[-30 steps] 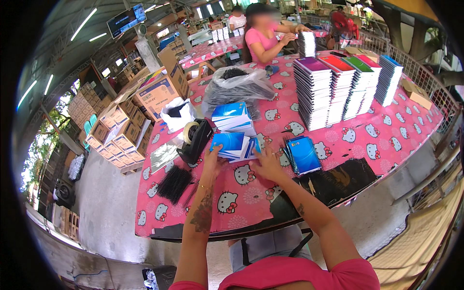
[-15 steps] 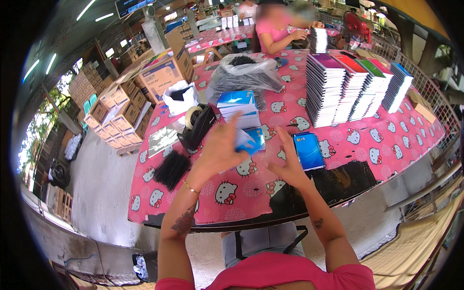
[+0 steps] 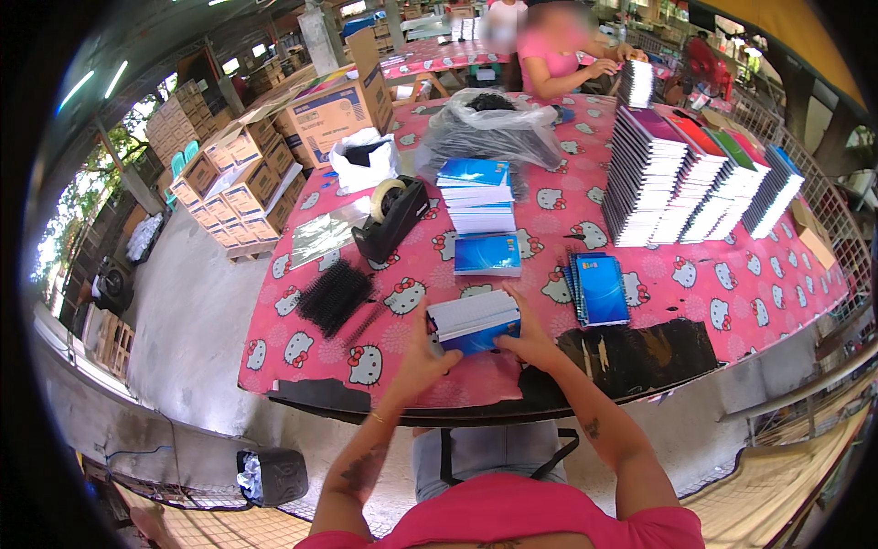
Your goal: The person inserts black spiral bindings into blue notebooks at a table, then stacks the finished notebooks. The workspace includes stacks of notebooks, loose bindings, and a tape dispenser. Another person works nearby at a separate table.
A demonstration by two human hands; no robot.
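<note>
Between my left hand (image 3: 423,366) and my right hand (image 3: 533,340) is a small notebook (image 3: 474,322) with a blue cover and white page edges. Both hands grip it by its ends, low over the front of the table, thumbs on the blue side. Just beyond lies a blue-covered notebook block (image 3: 487,255), with a taller stack of blue-covered notebooks (image 3: 476,203) behind it. To the right of my hands sits a small pile of blue notebooks (image 3: 601,289) with black bindings. A bundle of black binding coils (image 3: 334,300) lies left of my left hand.
A black tape dispenser (image 3: 393,224) stands left of the stack, beside clear plastic sheets (image 3: 325,236). Behind are a white bag (image 3: 364,163) and a big clear bag (image 3: 489,137) of black coils. Tall notebook stacks (image 3: 645,178) rise at right. A co-worker (image 3: 553,64) handles notebooks at the far side.
My left hand has come back from near the stack with the blue notebook. Both hands now hold it near the table's front. The view has shifted slightly.
</note>
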